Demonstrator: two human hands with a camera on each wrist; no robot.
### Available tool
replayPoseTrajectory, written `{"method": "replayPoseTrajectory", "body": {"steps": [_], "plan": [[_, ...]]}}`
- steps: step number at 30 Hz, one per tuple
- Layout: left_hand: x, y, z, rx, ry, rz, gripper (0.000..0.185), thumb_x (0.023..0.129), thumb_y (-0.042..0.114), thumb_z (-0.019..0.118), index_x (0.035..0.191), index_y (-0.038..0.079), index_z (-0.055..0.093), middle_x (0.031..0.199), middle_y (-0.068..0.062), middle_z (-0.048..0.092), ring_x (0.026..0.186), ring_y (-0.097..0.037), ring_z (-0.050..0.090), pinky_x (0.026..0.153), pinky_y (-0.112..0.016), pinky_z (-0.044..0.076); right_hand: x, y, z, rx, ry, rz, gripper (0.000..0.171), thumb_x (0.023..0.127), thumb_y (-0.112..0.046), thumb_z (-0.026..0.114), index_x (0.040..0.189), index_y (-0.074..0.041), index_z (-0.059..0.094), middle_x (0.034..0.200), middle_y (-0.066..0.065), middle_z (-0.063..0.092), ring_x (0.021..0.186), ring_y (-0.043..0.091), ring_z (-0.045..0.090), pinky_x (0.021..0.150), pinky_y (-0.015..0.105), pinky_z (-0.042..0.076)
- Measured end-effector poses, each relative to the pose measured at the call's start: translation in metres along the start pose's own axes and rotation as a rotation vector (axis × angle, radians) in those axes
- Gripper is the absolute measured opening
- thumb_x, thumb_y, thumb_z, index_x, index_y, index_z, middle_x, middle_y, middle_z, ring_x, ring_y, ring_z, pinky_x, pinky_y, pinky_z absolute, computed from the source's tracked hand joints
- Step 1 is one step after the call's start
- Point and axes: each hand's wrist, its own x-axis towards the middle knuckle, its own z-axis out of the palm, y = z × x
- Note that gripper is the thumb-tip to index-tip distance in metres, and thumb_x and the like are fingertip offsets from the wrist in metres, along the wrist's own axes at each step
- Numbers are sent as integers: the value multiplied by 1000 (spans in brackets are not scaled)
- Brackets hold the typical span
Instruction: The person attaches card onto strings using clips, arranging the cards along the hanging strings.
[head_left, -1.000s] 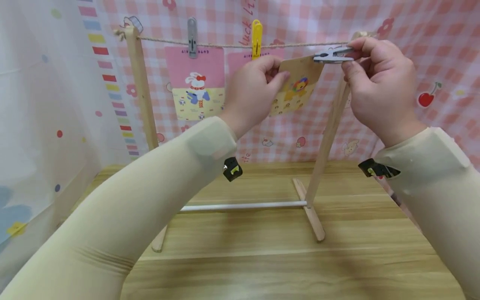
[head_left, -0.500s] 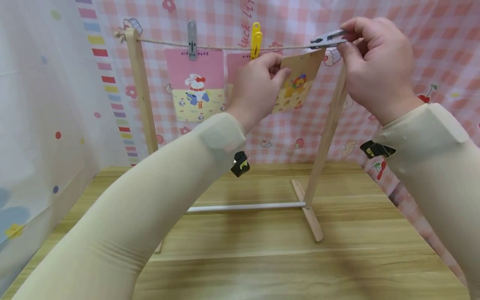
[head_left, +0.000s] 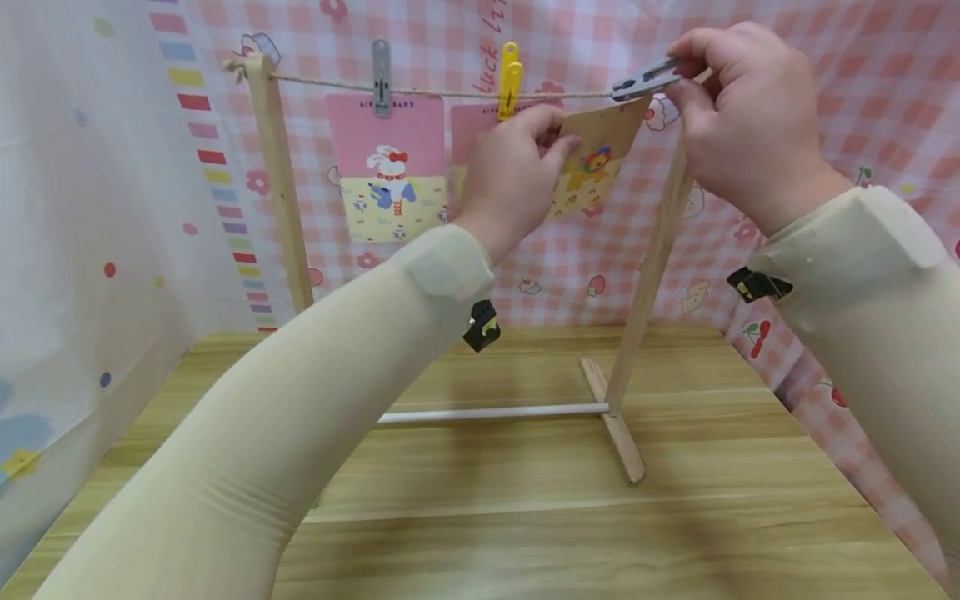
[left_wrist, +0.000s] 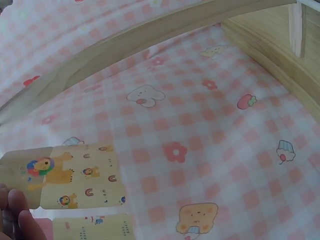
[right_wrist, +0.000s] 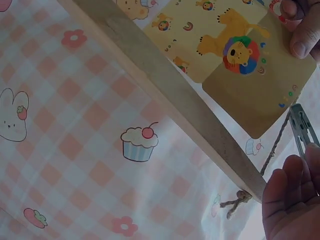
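Observation:
My left hand (head_left: 513, 175) pinches the left side of a card with a lion picture (head_left: 600, 162), brown above and yellow below. A grey clothespin (head_left: 643, 82) is pinched by its handles between the thumb and fingers of my right hand (head_left: 757, 125). The clothespin's tip is at the twine (head_left: 588, 95), by the card's upper right corner. Whether it bites on both card and twine is hard to tell. A rabbit card (head_left: 392, 171) hangs from the twine under another grey clothespin (head_left: 382, 79). A yellow clothespin (head_left: 510, 83) holds a pink card (head_left: 472, 125), partly hidden behind my left hand.
The twine is strung between two wooden posts, the left post (head_left: 277, 183) and the right post (head_left: 648, 283). A white rod (head_left: 495, 413) joins them low above the wooden table (head_left: 525, 517). A pink checked cloth (head_left: 555, 300) hangs close behind.
My right hand has risen and shifted slightly left, bringing the grey clothespin up to the twine. The lion card's right corner has come up too, with my left hand still pinching it.

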Motion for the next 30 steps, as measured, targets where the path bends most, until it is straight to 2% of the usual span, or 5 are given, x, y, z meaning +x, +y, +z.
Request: {"method": "replayPoseTrajectory", "body": {"steps": [6,12,18,26,30], "plan": [[1,-4,0,15,2,4,25,107,34,60,129,25,70,127,10,75,112,-3,70,95,-15,55,4,-4,-3,-84,-75,-44,28,109,-14,53,124,-1,73,112,14,69,90,6,45,76,17,28],[0,-7,1,21,11,0,24,107,34,60,126,26,71,128,11,75,114,-3,70,97,-17,55,9,-10,-4,-119,-145,-56,31,110,-14,50,126,2,71,117,19,68,105,31,55,82,28,33],[0,-9,2,38,17,-4,26,107,34,61,129,27,71,130,11,75,116,-2,70,98,-16,54,12,-15,0,-122,-179,-69,28,109,-12,51,123,2,72,117,21,67,106,33,57,84,38,39],[2,-12,4,92,12,-3,29,108,36,59,133,26,70,133,10,74,119,-4,70,99,-16,54,12,-13,2,-105,-200,-51,27,109,-11,53,121,-1,74,116,20,66,94,27,52,78,30,34],[4,-13,4,109,28,0,30,108,36,60,134,26,70,132,9,75,115,-4,71,92,-16,56,13,-11,0,-102,-227,-35,26,108,-13,54,121,-2,74,115,19,66,92,24,50,77,28,34]]}}
